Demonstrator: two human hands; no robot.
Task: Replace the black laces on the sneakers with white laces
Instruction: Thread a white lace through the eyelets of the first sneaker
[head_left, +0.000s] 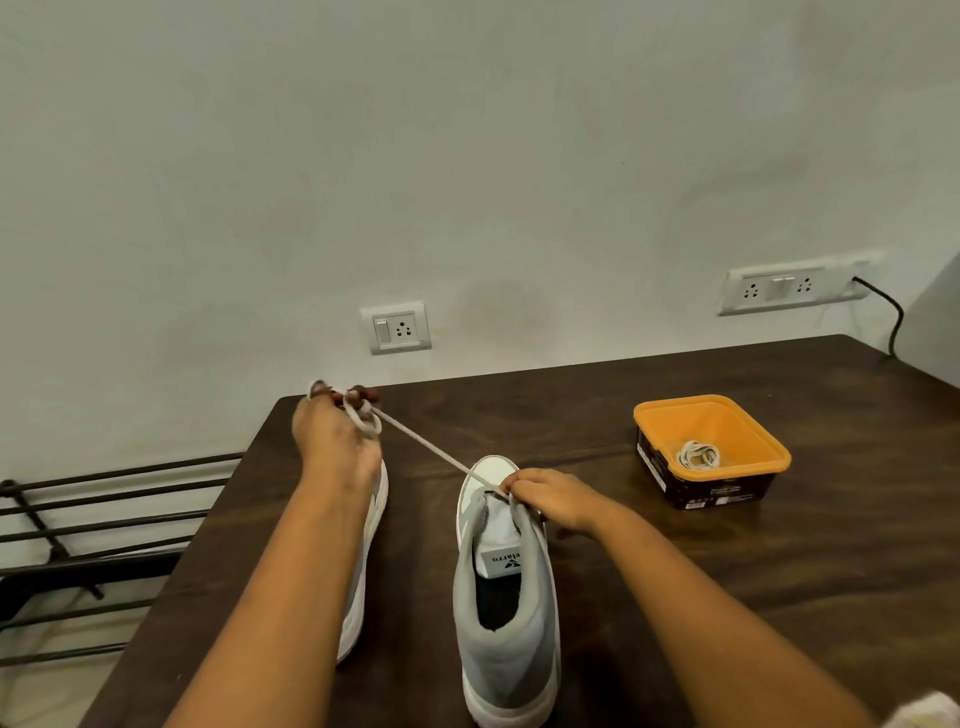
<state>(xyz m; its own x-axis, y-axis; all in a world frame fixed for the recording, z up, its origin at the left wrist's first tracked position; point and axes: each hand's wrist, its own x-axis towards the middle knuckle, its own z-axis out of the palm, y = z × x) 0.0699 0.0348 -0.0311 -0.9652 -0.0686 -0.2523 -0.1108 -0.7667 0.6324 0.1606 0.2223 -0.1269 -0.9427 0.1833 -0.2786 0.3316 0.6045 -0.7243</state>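
I'm looking down past a pale wall (467, 156) at a dark wooden counter (675, 597) that is filling the lower half of the view. A metal rack (104, 519) is standing off its left edge. Two grey-and-white sneakers are sitting on the near middle of the counter with heels toward me: the right sneaker (506, 649) is showing in full, while the left sneaker (356, 613) is lying mostly hidden under the left forearm. An orange tub (644, 415) is resting well to the right and farther back.

The left hand (332, 436) is reaching to the far left edge of the counter, its fingers curling around several turns of a white lace (431, 449). That lace is running taut from there down to the front of the right sneaker. The right hand (550, 496) is pinching the lace at that sneaker's eyelets, just beyond the tongue.

Two sockets are sitting on the wall, one (396, 327) above the far edge and one (779, 288) far right. A coiled lace (698, 453) is lying in the tub.
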